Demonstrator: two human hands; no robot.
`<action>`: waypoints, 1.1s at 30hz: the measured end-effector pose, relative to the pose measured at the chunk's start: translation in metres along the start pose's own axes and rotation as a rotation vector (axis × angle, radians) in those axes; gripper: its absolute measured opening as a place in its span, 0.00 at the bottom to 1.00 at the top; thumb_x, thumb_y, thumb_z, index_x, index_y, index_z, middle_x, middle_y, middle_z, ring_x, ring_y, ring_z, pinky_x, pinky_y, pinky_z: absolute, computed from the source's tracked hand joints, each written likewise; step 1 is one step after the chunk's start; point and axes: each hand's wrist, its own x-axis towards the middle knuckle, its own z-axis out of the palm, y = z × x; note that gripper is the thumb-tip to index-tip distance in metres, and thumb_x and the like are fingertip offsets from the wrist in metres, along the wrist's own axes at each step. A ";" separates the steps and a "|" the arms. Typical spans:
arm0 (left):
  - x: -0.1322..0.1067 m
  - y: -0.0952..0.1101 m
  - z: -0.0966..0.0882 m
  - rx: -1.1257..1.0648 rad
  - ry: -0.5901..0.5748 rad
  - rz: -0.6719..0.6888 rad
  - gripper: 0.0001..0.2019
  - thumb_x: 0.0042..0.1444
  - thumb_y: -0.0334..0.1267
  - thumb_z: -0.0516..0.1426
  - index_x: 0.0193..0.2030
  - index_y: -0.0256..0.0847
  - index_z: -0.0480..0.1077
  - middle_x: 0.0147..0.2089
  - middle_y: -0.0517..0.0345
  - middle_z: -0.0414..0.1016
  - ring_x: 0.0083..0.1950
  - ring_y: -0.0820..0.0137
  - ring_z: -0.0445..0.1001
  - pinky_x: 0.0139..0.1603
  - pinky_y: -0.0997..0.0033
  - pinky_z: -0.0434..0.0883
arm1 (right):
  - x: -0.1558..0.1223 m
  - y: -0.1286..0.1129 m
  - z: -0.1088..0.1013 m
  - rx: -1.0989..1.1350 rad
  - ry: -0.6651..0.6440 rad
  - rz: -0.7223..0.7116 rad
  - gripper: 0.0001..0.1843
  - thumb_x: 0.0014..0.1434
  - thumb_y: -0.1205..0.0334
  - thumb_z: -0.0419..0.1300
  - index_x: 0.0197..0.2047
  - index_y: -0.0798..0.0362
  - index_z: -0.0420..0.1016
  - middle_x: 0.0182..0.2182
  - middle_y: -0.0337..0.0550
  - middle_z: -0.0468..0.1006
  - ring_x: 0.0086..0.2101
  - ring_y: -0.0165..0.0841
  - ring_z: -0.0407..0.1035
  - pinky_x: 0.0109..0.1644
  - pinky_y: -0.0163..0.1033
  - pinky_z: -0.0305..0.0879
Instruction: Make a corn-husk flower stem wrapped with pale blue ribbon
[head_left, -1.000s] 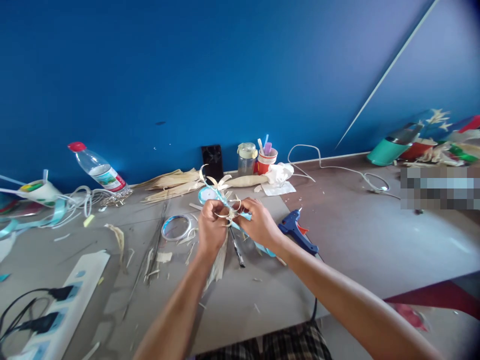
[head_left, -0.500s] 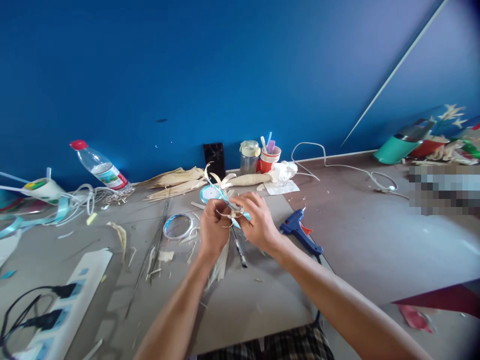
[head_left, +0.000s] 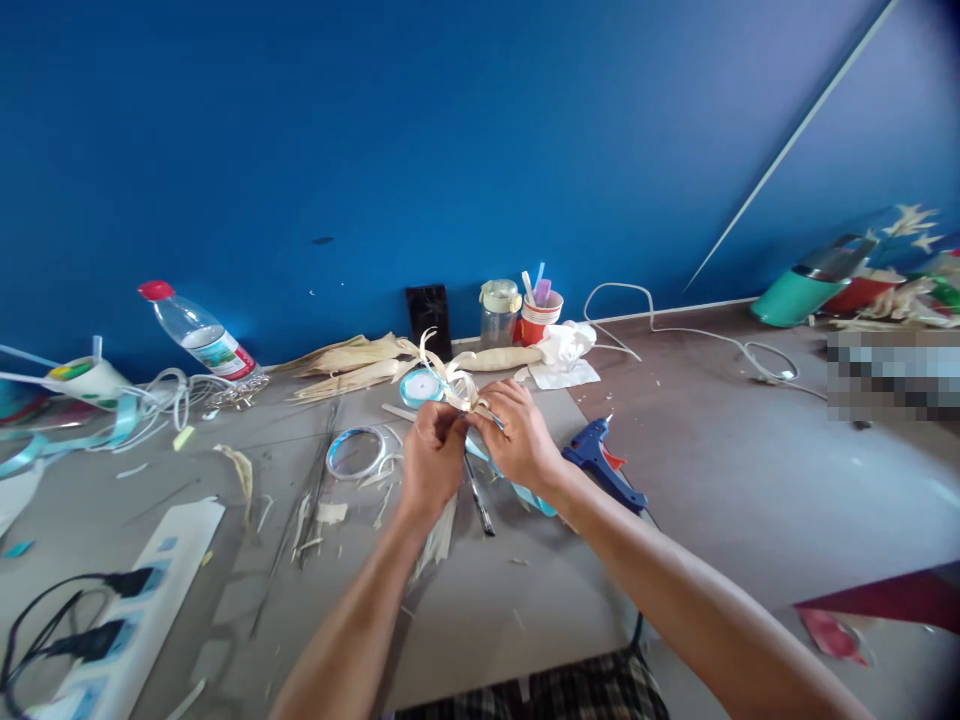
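Your left hand (head_left: 433,455) and right hand (head_left: 521,440) meet above the middle of the bench (head_left: 712,480). The fingers of both are closed in a pinch on one husk ornament (head_left: 456,382), a small cluster of pale, curled strips held just above your knuckles. A blue ribbon (head_left: 525,493) trails from under your right hand down to the bench.

Just right of that hand lies a blue glue gun (head_left: 600,458) with an orange trigger. Left of your left hand a tape ring (head_left: 354,452) lies flat, and a ribbon spool (head_left: 420,387) sits just beyond the ornament. A thin black tool (head_left: 477,503) lies below your hands.

At the far wall stand a black device (head_left: 428,313), a glass jar (head_left: 499,315) and a red paper cup (head_left: 537,320), with dried husks (head_left: 352,365) to their left. Far left, a water bottle (head_left: 196,336) with a red cap leans over; its label is green, white and red, the writing too small to read. A white power strip (head_left: 131,615) lies near left with two black plugs in it.
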 end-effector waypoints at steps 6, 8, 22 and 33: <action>0.004 0.003 -0.004 0.037 -0.001 0.023 0.03 0.48 0.31 0.56 0.27 0.39 0.64 0.25 0.63 0.68 0.27 0.75 0.65 0.30 0.75 0.63 | -0.006 0.000 0.004 0.047 0.018 0.008 0.04 0.57 0.65 0.55 0.34 0.53 0.70 0.34 0.47 0.74 0.37 0.37 0.65 0.43 0.43 0.58; 0.006 0.006 -0.007 0.066 0.016 0.031 0.04 0.46 0.30 0.57 0.26 0.39 0.63 0.23 0.65 0.66 0.26 0.75 0.64 0.28 0.76 0.61 | -0.011 0.000 0.006 0.099 0.024 0.020 0.09 0.56 0.66 0.56 0.42 0.52 0.70 0.39 0.48 0.73 0.40 0.37 0.66 0.44 0.43 0.59; 0.003 0.006 -0.008 0.123 -0.021 0.113 0.03 0.51 0.35 0.55 0.32 0.39 0.66 0.28 0.60 0.71 0.30 0.72 0.69 0.33 0.73 0.65 | -0.012 -0.006 0.000 0.182 -0.021 0.294 0.05 0.51 0.70 0.57 0.32 0.53 0.73 0.30 0.43 0.74 0.34 0.34 0.66 0.40 0.39 0.59; 0.002 0.006 -0.006 0.120 0.013 0.177 0.03 0.52 0.35 0.55 0.31 0.38 0.66 0.27 0.60 0.71 0.28 0.74 0.69 0.31 0.74 0.65 | -0.014 -0.013 0.000 0.393 0.109 0.373 0.05 0.47 0.71 0.56 0.29 0.53 0.64 0.29 0.39 0.69 0.32 0.31 0.64 0.39 0.37 0.60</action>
